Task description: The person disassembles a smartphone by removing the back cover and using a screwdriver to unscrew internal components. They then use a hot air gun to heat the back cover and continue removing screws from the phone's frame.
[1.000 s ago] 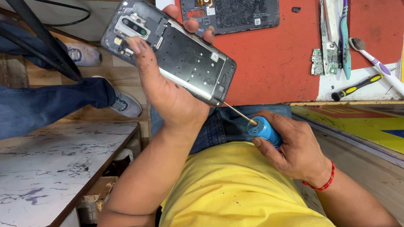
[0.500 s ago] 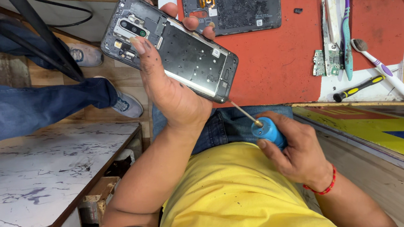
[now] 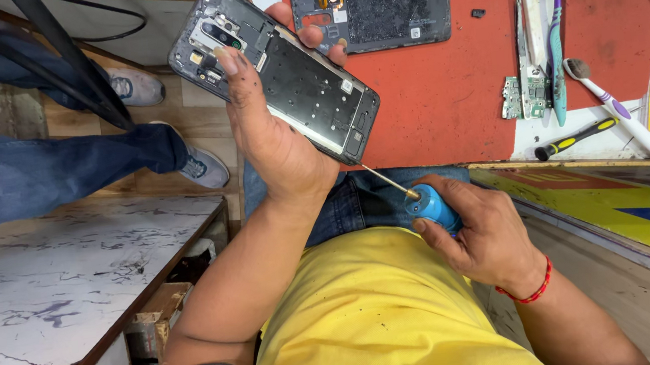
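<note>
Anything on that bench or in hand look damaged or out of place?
Nothing spilled. The phone in the left hand is opened, back removed; its back cover lies inside-up on the red mat, with a small circuit board loose beside it.

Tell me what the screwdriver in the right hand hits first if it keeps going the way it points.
Likely the opened phone: the screwdriver in the right hand aims its tip at the phone's lower corner, though depth is hard to judge.
</note>
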